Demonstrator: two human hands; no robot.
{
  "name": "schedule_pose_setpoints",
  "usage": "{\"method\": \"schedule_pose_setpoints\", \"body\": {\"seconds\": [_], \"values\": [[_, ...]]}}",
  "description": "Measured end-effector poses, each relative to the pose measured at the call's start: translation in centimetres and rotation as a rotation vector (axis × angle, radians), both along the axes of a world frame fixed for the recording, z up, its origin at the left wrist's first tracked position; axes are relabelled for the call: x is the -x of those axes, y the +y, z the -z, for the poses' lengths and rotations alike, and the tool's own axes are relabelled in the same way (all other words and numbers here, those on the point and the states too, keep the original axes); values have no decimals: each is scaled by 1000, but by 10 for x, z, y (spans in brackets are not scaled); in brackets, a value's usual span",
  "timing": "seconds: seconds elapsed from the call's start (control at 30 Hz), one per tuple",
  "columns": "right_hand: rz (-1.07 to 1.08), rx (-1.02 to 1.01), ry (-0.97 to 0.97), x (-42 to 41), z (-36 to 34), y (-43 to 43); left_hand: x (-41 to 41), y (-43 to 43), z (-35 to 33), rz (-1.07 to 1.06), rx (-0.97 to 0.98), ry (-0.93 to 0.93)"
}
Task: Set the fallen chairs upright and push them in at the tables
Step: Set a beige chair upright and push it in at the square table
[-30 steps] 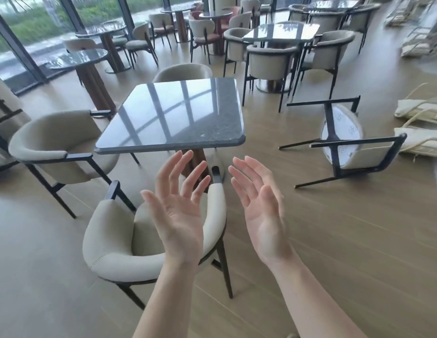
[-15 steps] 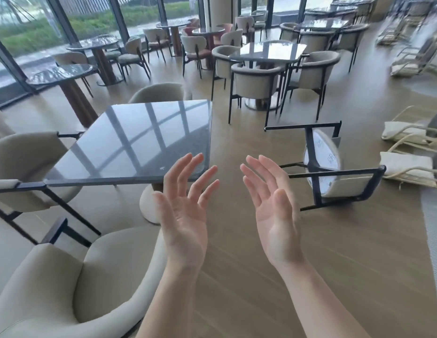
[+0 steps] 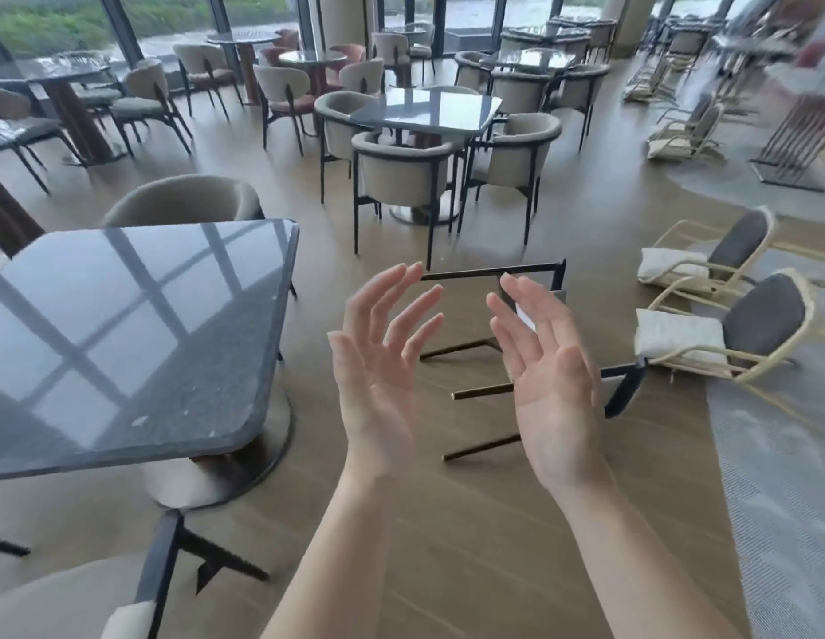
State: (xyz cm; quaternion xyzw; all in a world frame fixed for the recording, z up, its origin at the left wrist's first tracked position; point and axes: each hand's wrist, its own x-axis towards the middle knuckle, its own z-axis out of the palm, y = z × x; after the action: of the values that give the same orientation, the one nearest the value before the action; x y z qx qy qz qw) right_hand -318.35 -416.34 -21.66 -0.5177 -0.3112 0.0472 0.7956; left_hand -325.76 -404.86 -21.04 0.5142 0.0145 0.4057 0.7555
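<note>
1. Left hand (image 3: 383, 362) and right hand (image 3: 549, 375) raised side by side, fingers spread and relaxed, holding nothing.
2. Just beyond, at 12 o'clock: dark chair (image 3: 482, 392) tipped over on the floor (image 3: 447, 523), partly hidden by the right hand.
3. At 9 o'clock: grey table (image 3: 138, 339), apart from the dark chair.
4. At 3 o'clock: two pale chairs (image 3: 765, 320), also toppled.

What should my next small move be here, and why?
Probably step forward and lower both hands to the frame of the black-framed chair. The left hand and right hand are open and hold nothing. That chair lies on its side on the floor just beyond them, legs sticking out sideways, not yet pushed in at the table.
</note>
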Motion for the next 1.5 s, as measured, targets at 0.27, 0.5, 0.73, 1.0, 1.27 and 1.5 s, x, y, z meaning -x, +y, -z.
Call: {"method": "schedule_pose_setpoints", "body": {"seconds": [0.27, 0.5, 0.73, 1.0, 1.27, 1.5], "values": [[65, -60, 16, -188, 19, -58, -194, -55, 15, 68, -39, -13], [-32, -53, -32, -344, 5, -99, -339, -103, 1, -45, -28, -81], [-210, -33, -128, -478, -25, -94, -453, -115, -24, -224, 6, -112], [-294, 6, -172, -636, -30, -88, -611, -113, -19, -339, 53, -146], [-399, -57, -124, -779, -22, -95, -732, -131, -22, -479, 33, -132], [-694, -52, -50, -878, 11, -103, -811, -196, 1, -818, 50, -44]]}}
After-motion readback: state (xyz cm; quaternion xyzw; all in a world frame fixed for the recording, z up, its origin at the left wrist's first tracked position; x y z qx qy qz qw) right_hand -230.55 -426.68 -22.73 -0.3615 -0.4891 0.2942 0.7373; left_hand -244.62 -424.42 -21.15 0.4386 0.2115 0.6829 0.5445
